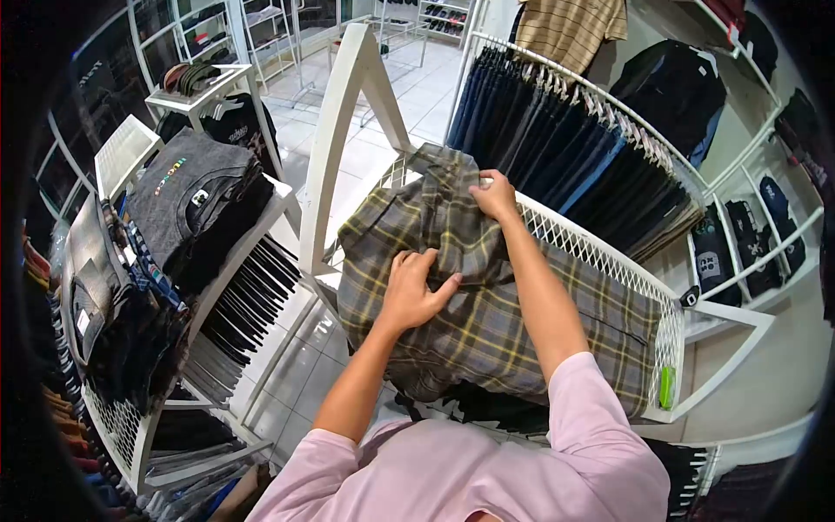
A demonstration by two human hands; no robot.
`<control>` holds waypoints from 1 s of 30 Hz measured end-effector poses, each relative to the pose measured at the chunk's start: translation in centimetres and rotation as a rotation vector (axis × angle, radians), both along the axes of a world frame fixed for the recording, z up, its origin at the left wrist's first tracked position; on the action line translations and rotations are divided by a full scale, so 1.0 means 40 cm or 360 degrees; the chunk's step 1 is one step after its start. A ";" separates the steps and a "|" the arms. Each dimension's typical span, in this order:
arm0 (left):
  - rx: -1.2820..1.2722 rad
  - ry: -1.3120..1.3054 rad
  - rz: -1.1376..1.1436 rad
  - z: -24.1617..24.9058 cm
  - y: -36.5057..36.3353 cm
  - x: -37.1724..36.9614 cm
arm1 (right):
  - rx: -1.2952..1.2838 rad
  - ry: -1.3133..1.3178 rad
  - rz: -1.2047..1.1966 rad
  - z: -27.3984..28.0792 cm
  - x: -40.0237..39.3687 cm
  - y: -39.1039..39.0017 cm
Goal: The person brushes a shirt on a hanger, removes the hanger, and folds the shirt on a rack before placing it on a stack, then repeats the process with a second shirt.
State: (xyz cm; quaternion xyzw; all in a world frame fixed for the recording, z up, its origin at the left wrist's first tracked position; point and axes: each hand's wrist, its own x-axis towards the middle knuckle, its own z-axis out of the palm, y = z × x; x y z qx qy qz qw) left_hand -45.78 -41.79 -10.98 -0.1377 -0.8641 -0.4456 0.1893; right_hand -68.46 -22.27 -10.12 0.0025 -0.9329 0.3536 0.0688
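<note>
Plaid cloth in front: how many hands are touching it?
2. The left hand rests on the left part of the plaid cloth; the right hand is farther out, at its edge.

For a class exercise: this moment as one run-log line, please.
left hand: resting on plaid cloth | right hand: fingers bent at its edge | cloth: bunched near hands, across white rack

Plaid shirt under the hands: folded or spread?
Mostly spread: the plaid shirt lies along the white mesh rack, rumpled around the left hand and right hand.
</note>
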 end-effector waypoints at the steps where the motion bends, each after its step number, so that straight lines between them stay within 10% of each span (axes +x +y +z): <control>1: 0.0012 -0.0011 -0.0004 -0.004 0.000 0.000 | -0.0208 0.0235 0.0017 -0.010 -0.002 0.000; 10: 0.0181 -0.0023 -0.0077 0.035 -0.001 0.014 | -0.0784 0.1435 -0.0032 0.307 0.438 0.040; 18: 0.0121 0.0032 -0.0183 0.046 0.003 0.011 | -0.0458 0.0710 -0.0572 0.045 0.772 0.226; 30: -0.0232 0.0084 -0.0225 0.032 0.023 0.009 | 0.0569 0.0126 -0.0027 0.001 0.379 0.425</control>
